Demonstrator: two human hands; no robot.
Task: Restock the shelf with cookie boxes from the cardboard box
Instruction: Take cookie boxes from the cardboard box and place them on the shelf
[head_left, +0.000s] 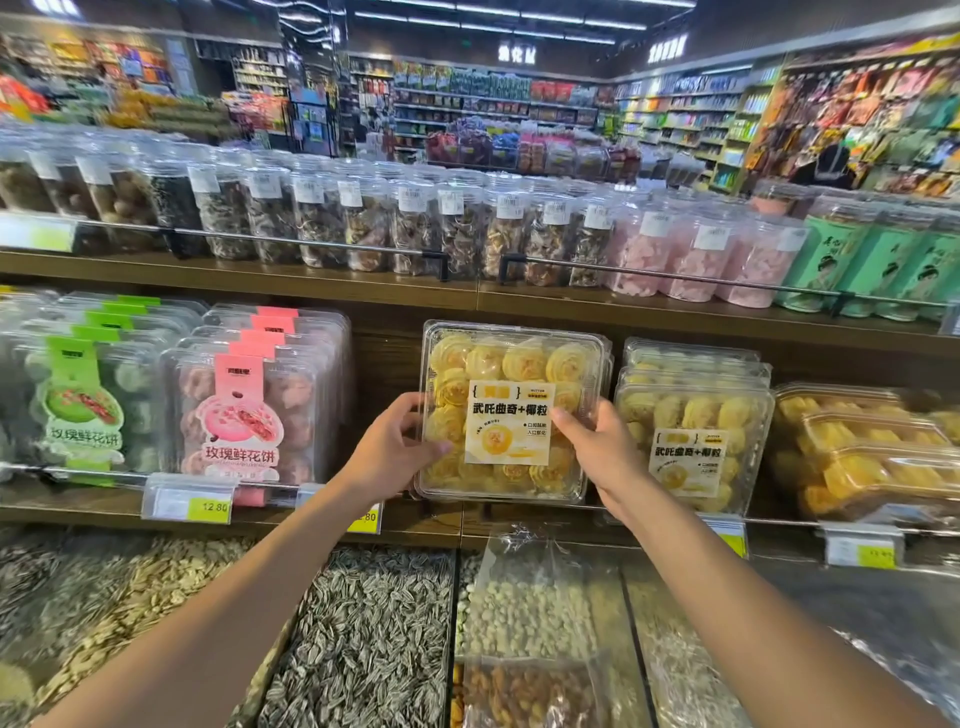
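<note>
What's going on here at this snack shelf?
A person holds a clear box of yellow cookies upright in both hands, the left hand on its left edge, the right hand on its right. It is at a gap on the middle shelf, between the pink-labelled boxes and a row of matching boxes.

Glossy clear plastic cookie box (511, 410)

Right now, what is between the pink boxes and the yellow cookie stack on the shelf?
In the head view, one cookie box, held by the left hand and right hand, fills that gap.
</note>
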